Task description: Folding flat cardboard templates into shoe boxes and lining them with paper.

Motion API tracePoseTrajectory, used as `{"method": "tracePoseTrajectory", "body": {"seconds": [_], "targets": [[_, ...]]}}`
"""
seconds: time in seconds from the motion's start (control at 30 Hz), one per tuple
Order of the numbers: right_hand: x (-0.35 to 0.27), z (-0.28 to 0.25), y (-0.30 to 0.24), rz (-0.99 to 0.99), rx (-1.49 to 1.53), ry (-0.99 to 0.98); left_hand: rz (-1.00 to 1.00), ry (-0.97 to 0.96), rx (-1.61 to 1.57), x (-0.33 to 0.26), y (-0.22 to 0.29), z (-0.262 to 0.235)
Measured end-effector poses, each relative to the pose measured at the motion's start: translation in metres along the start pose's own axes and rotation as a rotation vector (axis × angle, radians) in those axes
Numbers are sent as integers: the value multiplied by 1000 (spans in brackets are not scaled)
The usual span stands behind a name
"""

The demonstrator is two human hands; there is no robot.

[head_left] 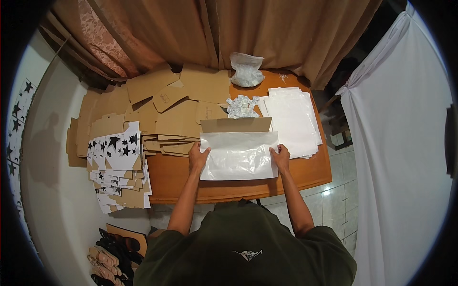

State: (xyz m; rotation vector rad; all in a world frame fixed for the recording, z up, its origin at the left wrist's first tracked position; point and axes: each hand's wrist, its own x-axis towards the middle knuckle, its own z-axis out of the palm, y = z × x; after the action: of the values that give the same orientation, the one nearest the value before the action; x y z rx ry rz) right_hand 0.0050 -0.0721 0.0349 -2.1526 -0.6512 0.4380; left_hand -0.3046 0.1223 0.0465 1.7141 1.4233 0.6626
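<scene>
A clear plastic bag (238, 156) with a brown cardboard flat (235, 125) jutting from its far edge is laid near the table's (310, 174) front edge – long axis left to right – and is pinched at each short end, left hand (198, 158) and right hand (280, 157) equally close.

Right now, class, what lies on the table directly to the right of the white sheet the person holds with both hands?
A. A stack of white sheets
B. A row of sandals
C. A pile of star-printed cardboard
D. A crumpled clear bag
A: the stack of white sheets lies just right of the held white sheet, which the left hand and right hand grip at its sides.
</scene>
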Motion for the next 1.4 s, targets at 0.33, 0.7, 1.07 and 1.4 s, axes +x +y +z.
{"method": "tracePoseTrajectory", "body": {"seconds": [0.33,0.7,1.07,1.4], "targets": [[-51,-15,-63,-472,-338,11,551,-245,169,-54,41,-8],[-66,35,-62,-671,-627,-312,614,-451,569,-56,34,20],[-47,64,-54,-694,-812,-366,544,-509,759,-34,24,40],[-25,90,-27,-743,-832,-342,527,-540,902,-18,24,59]]}}
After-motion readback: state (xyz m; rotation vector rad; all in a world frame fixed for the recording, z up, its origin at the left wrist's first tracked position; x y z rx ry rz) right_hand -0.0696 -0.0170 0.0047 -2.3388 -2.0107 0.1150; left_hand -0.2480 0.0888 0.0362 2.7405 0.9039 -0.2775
